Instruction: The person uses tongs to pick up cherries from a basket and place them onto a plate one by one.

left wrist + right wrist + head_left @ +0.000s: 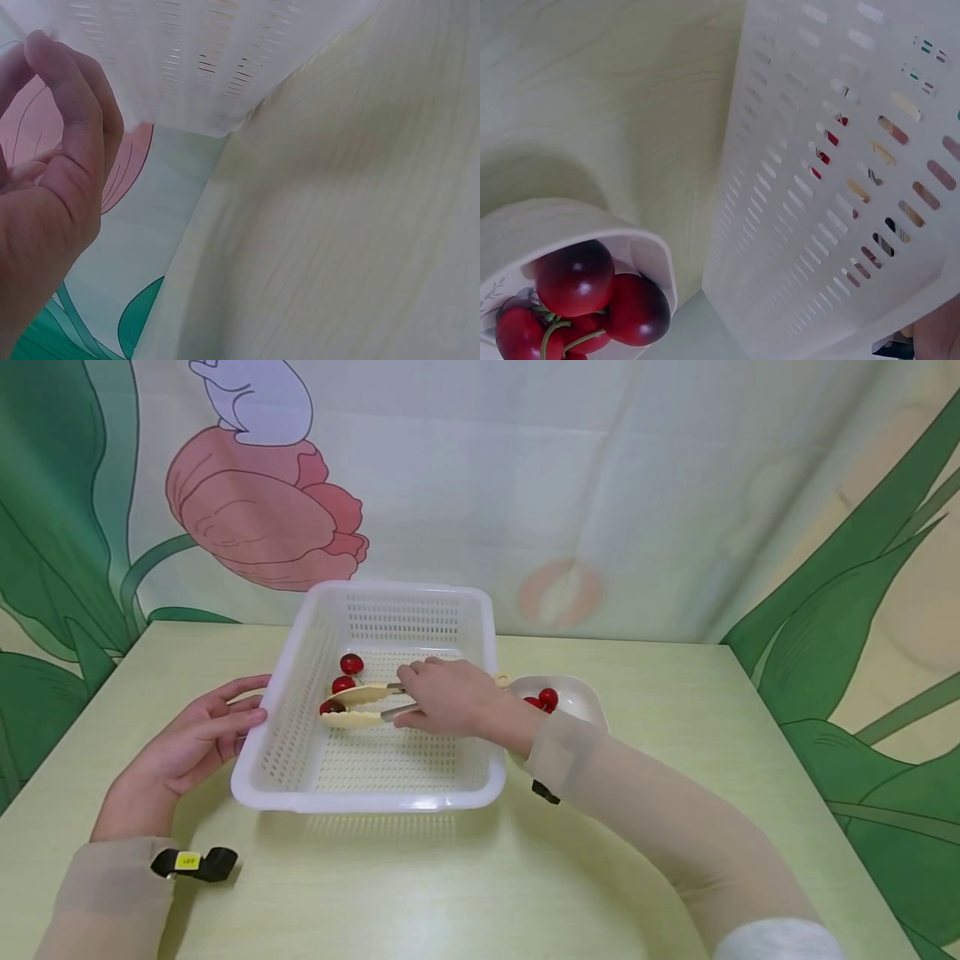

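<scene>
A printed cloth (465, 510) hangs along the far side, behind the pale worktop (360, 885) that carries everything. The white basket (367, 800) stands left of centre, its perforated walls upright. It appears to be one end of a part-finished transfer of fruit: three cherries lie in it, while a cluster sits outside, so neither place holds them all. Which way the fruit goes, these stills cannot settle. The left hand (198, 735) rests loosely bent fingers against the basket's left side, apparently steadying it; no firm grip shows. The right hand (457, 697) reaches over the basket from the right, gripping the tongs. Right of the basket and just beside it stands a small white bowl (585, 702), partly hidden by the right forearm. The basket's right wall rises between bowl and tongs, so any cherry passed across must clear it. The tongs (352, 720) point left, tips around the nearest of the basket's cherries (352, 663); whether they pinch it is unclear. The bowl's cherries (576, 279), at least four, have green stems close together, which could tangle.
</scene>
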Tool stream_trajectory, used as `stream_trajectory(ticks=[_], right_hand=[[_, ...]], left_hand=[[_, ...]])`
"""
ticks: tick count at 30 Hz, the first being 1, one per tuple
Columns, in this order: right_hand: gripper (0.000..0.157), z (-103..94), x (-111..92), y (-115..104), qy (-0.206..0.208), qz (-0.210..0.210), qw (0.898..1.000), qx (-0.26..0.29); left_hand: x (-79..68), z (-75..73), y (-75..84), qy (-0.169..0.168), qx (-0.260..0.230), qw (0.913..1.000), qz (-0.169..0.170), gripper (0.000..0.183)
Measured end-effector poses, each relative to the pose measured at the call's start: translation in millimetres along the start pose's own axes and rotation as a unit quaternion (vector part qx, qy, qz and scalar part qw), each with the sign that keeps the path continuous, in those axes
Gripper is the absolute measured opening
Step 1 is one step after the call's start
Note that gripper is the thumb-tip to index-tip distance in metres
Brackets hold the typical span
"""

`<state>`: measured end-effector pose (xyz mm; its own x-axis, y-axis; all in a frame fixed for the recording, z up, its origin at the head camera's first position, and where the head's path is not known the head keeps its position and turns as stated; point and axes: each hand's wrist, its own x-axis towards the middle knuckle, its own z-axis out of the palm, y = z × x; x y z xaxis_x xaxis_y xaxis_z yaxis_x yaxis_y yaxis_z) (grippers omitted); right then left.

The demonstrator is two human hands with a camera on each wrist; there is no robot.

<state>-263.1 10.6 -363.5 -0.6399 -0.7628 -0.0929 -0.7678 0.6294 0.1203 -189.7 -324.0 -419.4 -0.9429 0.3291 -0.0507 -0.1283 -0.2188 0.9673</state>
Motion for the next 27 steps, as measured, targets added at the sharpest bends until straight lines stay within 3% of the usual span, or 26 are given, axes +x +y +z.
stream_trajectory(ticks=[8, 14, 27], right_hand=[[0.049, -4.3, -7.8, 6.4, 0.008, 0.009, 1.000, 0.027], [0.051, -9.9, -13.7, 13.9, 0.040, 0.024, 0.997, 0.059], [0.050, -18.8, -38.1, 36.6, 0.094, 0.053, 0.982, 0.152]], left_hand=[[-1.2, 0.5, -0.2, -0.006, -0.007, 1.0000, 0.001, 0.041], [-1.1, 0.5, 0.4, -0.013, -0.011, 0.9998, 0.004, 0.042], [-0.9, -1.9, 0.2, -0.033, -0.020, 0.9992, 0.011, 0.041]])
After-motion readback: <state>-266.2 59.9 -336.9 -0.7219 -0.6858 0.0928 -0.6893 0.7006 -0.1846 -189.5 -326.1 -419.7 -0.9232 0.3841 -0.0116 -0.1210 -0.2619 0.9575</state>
